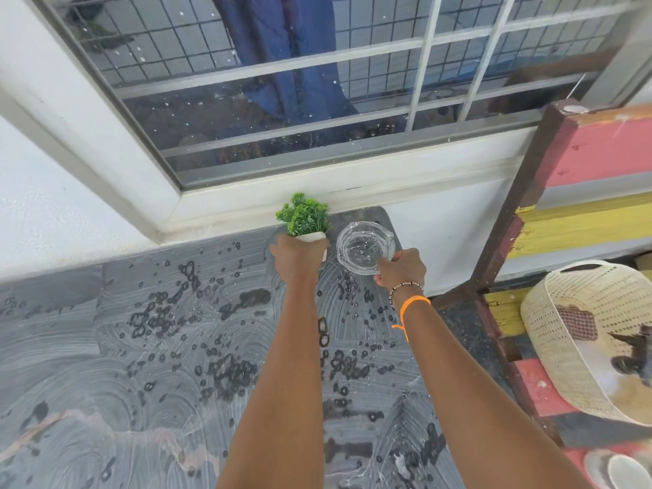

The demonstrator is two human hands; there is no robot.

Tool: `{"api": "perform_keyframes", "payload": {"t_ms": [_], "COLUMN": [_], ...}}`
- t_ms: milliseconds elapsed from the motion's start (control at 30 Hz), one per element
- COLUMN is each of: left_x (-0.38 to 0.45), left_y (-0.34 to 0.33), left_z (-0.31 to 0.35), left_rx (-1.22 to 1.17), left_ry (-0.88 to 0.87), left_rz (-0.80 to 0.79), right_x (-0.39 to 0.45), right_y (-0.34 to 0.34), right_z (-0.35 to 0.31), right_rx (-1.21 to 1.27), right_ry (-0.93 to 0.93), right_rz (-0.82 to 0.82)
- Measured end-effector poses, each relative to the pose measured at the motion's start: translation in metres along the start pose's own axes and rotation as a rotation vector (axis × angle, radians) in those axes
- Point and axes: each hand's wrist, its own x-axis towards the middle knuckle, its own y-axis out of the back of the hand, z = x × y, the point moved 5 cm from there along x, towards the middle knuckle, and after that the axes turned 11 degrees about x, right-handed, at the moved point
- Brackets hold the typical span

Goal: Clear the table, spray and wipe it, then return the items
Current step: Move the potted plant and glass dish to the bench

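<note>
We have both arms stretched out to the far right corner of the tabletop [148,333], just under the window sill [317,195], and each hand already has its item. Our left hand [294,257] is wrapped around the small white pot of the artificial plant [305,215], fingers closed about its base so the pot is mostly hidden and the green plastic sprigs stand upright above our knuckles. Our right hand [400,268] pinches the near rim of the glass ashtray [365,247], thumb and fingers closed on the edge, the dish lying flat and just beside the plant on its right. We cannot tell whether either piece is resting on the surface or held a little above it. The relation that matters is that both things sit straight ahead of the hands, side by side against the back edge, so setting them down or lifting them needs no cross-reach. The tabletop is dark grey and streaked with soapy wipe arcs and beaded droplets, so it looks slick. The ashtray is thick, clear and notched; we judge it the more slippery of the two.
</note>
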Motion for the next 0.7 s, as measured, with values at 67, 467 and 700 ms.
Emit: {"api": "perform_keyframes", "payload": {"t_ms": [67,467,700], "left_x": [-0.008,-0.131,-0.257], "left_y": [0.004,-0.027,-0.111], "left_z": [-0.005,-0.049,-0.041], "left_rx": [0.065,-0.202,-0.2], "left_ry": [-0.037,-0.184,-0.357], "left_rz": [0.001,-0.075,-0.232], "right_x": [-0.002,-0.044,-0.058], "right_y": [0.001,0.109,0.264], "right_z": [-0.003,0.037,0.091], "right_rx": [-0.005,0.082,0.099], "right_ry": [-0.002,0.108,0.169], "right_rz": [0.007,0.013,0.106]}}
